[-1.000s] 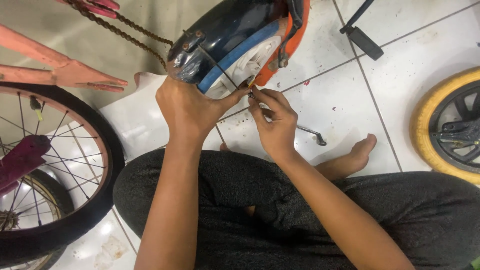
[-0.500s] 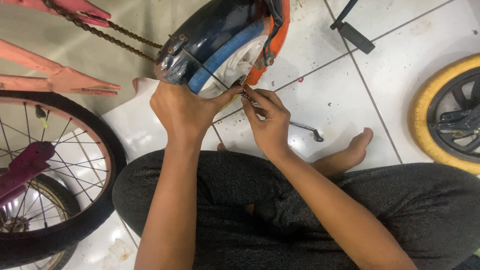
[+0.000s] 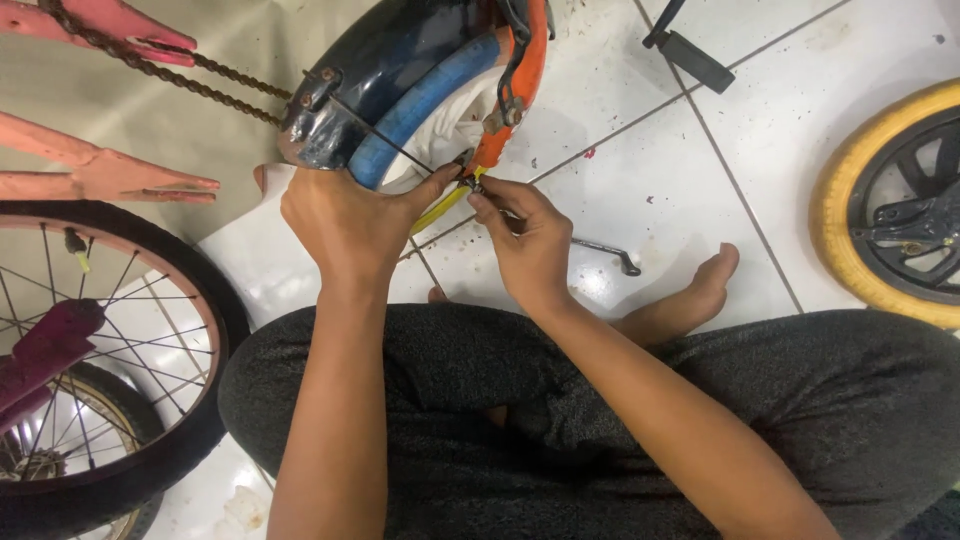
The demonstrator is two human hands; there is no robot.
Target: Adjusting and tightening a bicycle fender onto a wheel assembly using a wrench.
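So the dark blue mudguard (image 3: 400,75) sits at 12 o'clock, on the tiled floor (image 3: 800,100). Left hand (image 3: 345,220) clamps its lower edge, while right hand (image 3: 525,240), at 3 o'clock from it, pinches a small yellow-handled tool (image 3: 445,205) against the orange bracket (image 3: 520,90).
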